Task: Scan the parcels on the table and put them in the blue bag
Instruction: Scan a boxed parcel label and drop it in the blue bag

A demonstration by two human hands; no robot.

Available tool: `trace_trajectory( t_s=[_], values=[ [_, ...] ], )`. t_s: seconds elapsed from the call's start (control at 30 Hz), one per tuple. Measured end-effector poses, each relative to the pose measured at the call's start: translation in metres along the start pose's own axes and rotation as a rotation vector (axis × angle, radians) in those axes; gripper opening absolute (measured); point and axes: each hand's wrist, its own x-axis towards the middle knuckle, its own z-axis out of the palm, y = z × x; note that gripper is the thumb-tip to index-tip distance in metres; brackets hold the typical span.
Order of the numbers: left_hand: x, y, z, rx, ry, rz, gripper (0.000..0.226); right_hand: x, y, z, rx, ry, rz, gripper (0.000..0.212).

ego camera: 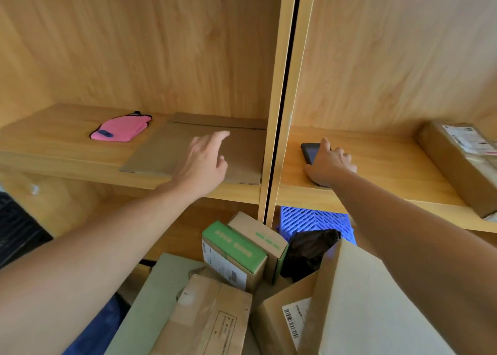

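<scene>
A pale wooden shelf (67, 150) runs across the view, backed by wood-grain panels (134, 45). An upright divider (274, 112) splits it into a left and a right bay, and a narrow dark gap (286, 99) runs down the divider's length. On the left bay lies a pink fabric pouch (121, 130) with black trim and a small dark blue patch, well apart from the divider. Below the right bay, a blue lattice crate (309, 219) shows under the shelf edge. At the far left edge sits a black ribbed object (16, 233), too dim to identify.
</scene>
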Motion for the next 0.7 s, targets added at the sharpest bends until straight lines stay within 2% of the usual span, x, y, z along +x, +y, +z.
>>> trace_trajectory(
  t_s=[0.17,0.37,0.57,0.7],
  values=[
    [0.015,-0.004,0.009,-0.021,0.056,-0.064,0.063,0.004,0.020,-0.005,0.016,-0.070,-0.073,0.100],
    [0.017,0.004,0.025,-0.010,0.040,0.028,0.057,0.002,0.026,0.000,-0.112,0.026,0.020,0.109],
    [0.000,0.005,0.023,-0.005,0.070,0.113,0.057,0.004,0.020,0.004,-0.101,0.054,0.025,0.091],
    [-0.028,0.008,0.021,0.008,0.061,0.193,0.057,-0.006,0.019,-0.002,-0.051,0.069,0.015,0.091]
  ],
)
